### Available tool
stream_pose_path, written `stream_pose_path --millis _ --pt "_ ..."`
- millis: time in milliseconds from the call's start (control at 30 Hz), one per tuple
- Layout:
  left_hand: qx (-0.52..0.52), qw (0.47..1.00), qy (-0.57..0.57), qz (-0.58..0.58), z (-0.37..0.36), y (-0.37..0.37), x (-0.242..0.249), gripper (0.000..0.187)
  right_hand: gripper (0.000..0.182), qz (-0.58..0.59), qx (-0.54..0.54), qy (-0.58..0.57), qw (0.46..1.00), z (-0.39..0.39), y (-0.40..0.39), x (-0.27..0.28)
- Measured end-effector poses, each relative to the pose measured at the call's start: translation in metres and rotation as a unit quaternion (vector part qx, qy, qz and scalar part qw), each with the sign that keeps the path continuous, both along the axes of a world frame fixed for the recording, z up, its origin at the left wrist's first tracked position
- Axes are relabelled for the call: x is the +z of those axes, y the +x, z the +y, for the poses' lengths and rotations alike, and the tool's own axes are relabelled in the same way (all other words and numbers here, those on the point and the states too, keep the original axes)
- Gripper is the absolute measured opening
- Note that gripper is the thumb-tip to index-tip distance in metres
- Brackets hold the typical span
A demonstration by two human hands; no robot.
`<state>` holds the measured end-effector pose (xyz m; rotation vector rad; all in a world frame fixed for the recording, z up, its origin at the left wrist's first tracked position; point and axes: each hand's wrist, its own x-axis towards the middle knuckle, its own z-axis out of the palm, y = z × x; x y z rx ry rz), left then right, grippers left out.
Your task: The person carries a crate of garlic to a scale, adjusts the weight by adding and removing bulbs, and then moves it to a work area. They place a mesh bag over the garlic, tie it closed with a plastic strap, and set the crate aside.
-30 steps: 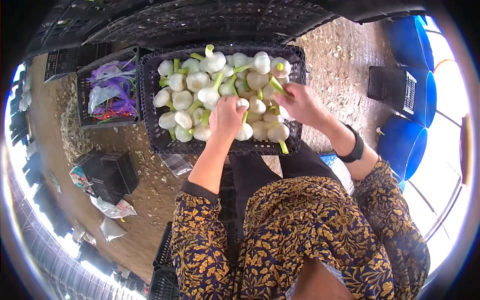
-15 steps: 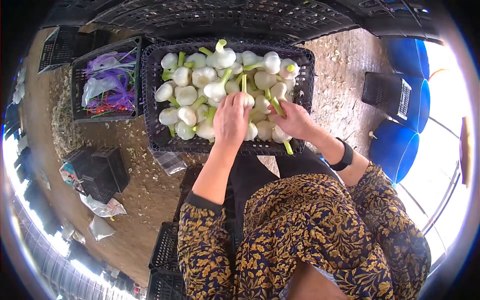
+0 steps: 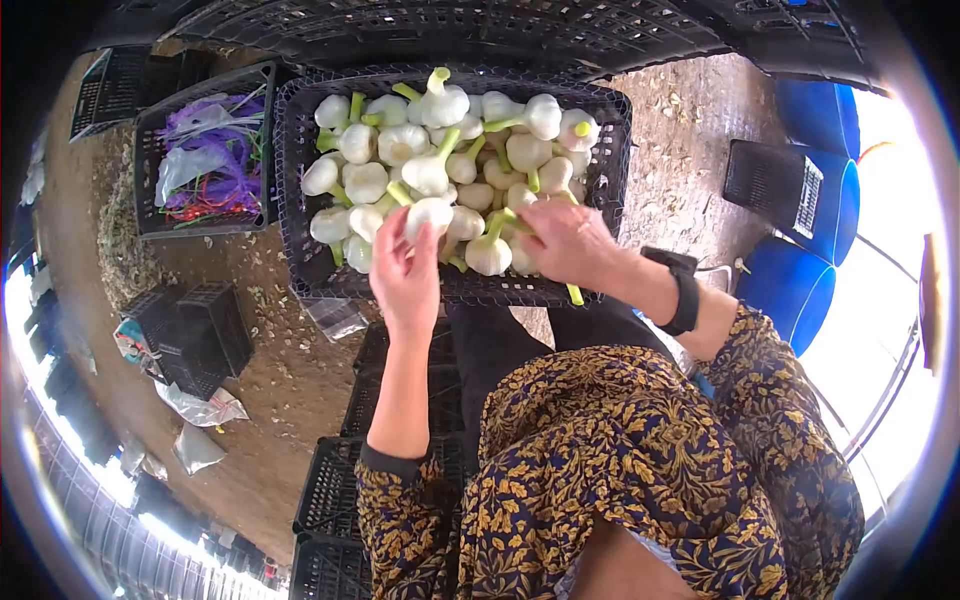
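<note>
A black mesh-sided crate [image 3: 284,190] in front of me holds many white garlic bulbs [image 3: 403,143] with short green stems. My left hand [image 3: 407,275], near the crate's front side, has its thumb and fingers closed on one garlic bulb [image 3: 430,214], its green stem pointing up and left. At the front right, my right hand [image 3: 580,243] is palm down over the garlic. Its fingers pinch the green stem of another bulb [image 3: 489,256], which hangs left of them. The right fingertips are partly hidden. A dark band [image 3: 684,290] circles my right wrist.
To the left stands a crate [image 3: 265,150] with purple netting and plastic. Black crates [image 3: 210,340] sit on the littered floor, and others [image 3: 325,490] beside my legs. A large black crate wall [image 3: 440,45] rises behind the garlic. Blue barrels [image 3: 790,290] stand at right.
My left hand has moved left and toward me, from the crate's middle to a bulb at its front left. My right hand has shifted slightly; a bulb now shows beside its fingers.
</note>
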<state>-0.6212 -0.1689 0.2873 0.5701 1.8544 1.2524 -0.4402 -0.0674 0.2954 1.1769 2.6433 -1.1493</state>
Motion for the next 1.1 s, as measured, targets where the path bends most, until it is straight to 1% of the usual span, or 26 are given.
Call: stream_pose_path --millis 33,67,100,167,200,267,300,367,400,433,500,533,567,600,633,700,733,767,800,833,900,933,967,1033,1067,1100 --pt "0.023 0.999 -0.007 -0.032 -0.004 0.0 0.009 0.035 0.022 -0.022 -0.02 -0.056 0.998 -0.004 -0.007 0.005" --pt "0.047 0.998 -0.023 -0.047 -0.007 0.001 0.017 0.035 0.025 -0.011 -0.027 -0.063 0.998 -0.01 -0.012 -0.002" --pt "0.079 0.994 -0.003 -0.07 -0.014 0.004 0.018 0.033 0.029 -0.029 -0.055 -0.082 0.995 -0.013 -0.023 -0.001" --pt "0.107 0.992 -0.03 -0.065 -0.02 0.007 0.029 0.034 0.031 -0.051 -0.083 -0.099 0.99 -0.011 -0.048 0.006" --pt "0.11 0.991 -0.029 -0.065 -0.024 0.008 0.031 0.034 0.031 -0.052 -0.079 -0.098 0.991 -0.012 -0.054 0.002" --pt "0.101 0.993 -0.038 -0.04 -0.03 0.006 0.033 0.036 0.029 0.035 -0.067 -0.046 0.996 -0.014 -0.065 -0.01" --pt "0.106 0.993 -0.037 -0.04 -0.032 0.005 0.031 0.036 0.029 0.035 -0.063 -0.045 0.996 -0.01 -0.063 -0.014" --pt "0.102 0.993 0.019 -0.056 -0.037 0.007 0.025 0.037 0.022 0.068 -0.009 0.017 0.998 0.006 -0.043 -0.021" --pt "0.104 0.992 0.013 -0.068 -0.037 0.008 0.024 0.037 0.021 0.088 0.0 0.093 0.992 0.016 -0.035 -0.029" --pt "0.11 0.992 0.014 -0.068 -0.038 0.01 0.021 0.037 0.021 0.088 0.006 0.093 0.992 0.025 -0.032 -0.04" --pt "0.083 0.993 0.049 -0.071 -0.038 0.014 0.013 0.037 0.025 -0.004 0.128 0.228 0.965 0.04 -0.032 -0.064" --pt "0.079 0.994 0.043 -0.066 -0.035 0.016 0.014 0.037 0.025 -0.002 0.13 0.227 0.965 0.043 -0.036 -0.075" --pt "0.07 0.993 0.042 -0.089 -0.032 0.017 0.019 0.035 0.024 -0.089 0.199 0.223 0.95 0.047 -0.041 -0.086" --pt "0.068 0.991 0.056 -0.102 -0.029 0.019 0.021 0.035 0.023 -0.175 0.264 0.217 0.923 0.048 -0.049 -0.09" --pt "0.065 0.989 0.07 -0.116 -0.026 0.019 0.021 0.035 0.023 -0.172 0.265 0.217 0.924 0.049 -0.057 -0.093" --pt "0.064 0.988 0.077 -0.115 -0.022 0.018 0.019 0.035 0.02 -0.302 0.287 0.133 0.9 0.047 -0.07 -0.098" --pt "0.039 0.994 0.055 -0.084 -0.021 0.016 0.018 0.034 0.02 -0.302 0.287 0.132 0.9 0.044 -0.067 -0.101" --pt "0.013 0.998 0.034 -0.052 -0.018 0.014 0.017 0.034 0.019 -0.273 0.273 0.171 0.907 0.042 -0.065 -0.105" --pt "0.014 0.999 0.031 -0.042 -0.014 0.013 0.018 0.034 0.017 -0.243 0.257 0.213 0.911 0.044 -0.064 -0.105" --pt "0.014 0.998 0.033 -0.042 -0.012 0.011 0.016 0.034 0.017 -0.243 0.257 0.215 0.91 0.045 -0.061 -0.104" --pt "-0.068 0.993 0.027 0.091 -0.007 0.006 0.012 0.034 0.019 -0.166 0.217 0.266 0.924 0.04 -0.053 -0.1" --pt "-0.101 0.984 0.0 0.148 0.002 0.004 0.022 0.035 0.023 -0.14 0.208 0.294 0.922 0.036 -0.05 -0.091" --pt "-0.101 0.984 0.001 0.148 0.006 0.005 0.02 0.035 0.023 -0.14 0.208 0.294 0.922 0.033 -0.046 -0.085" --pt "-0.148 0.959 0.037 0.24 0.017 0.007 0.014 0.035 0.03 -0.124 0.201 0.286 0.929 0.03 -0.039 -0.072" --pt "-0.182 0.943 0.043 0.275 0.022 0.007 0.015 0.037 0.026 -0.131 0.187 0.225 0.947 0.031 -0.034 -0.062" --pt "-0.185 0.942 0.044 0.277 0.028 0.008 0.012 0.037 0.026 -0.13 0.184 0.226 0.948 0.029 -0.028 -0.059"
